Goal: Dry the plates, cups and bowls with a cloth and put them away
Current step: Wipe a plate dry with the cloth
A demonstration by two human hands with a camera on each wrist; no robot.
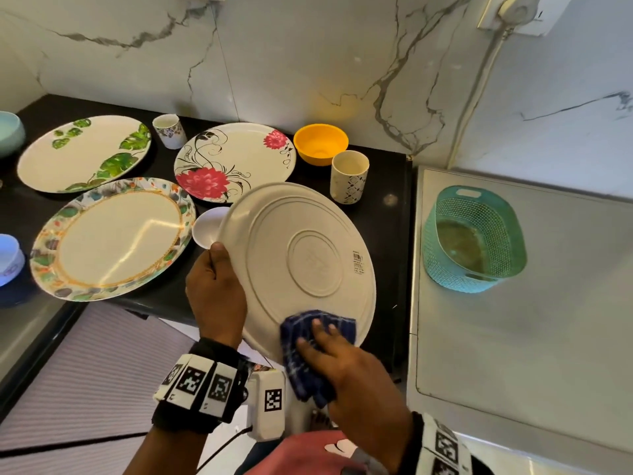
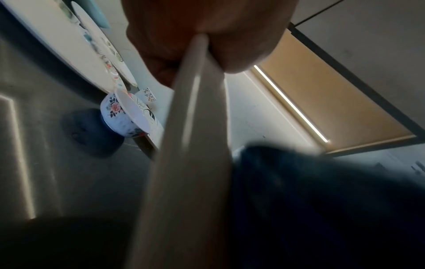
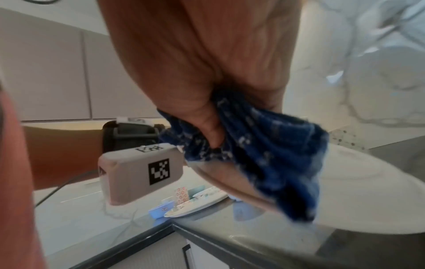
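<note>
Plate (image 1: 301, 265) — rigid, likely slippery (underside up): left hand (image 1: 215, 296) grips its nine-o'clock rim; right hand (image 1: 356, 375) clutches cloth (image 1: 308, 341) at six o'clock.

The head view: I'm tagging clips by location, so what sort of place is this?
Probably a home kitchen: a black countertop under a marble-look wall, with plates, cups and bowls laid out.

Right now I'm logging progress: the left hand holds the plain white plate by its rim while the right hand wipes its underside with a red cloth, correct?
Not quite: the cloth is dark blue checked, as the head view shows. The left hand does hold the plain white plate by its rim, right hand wiping its underside.
</note>
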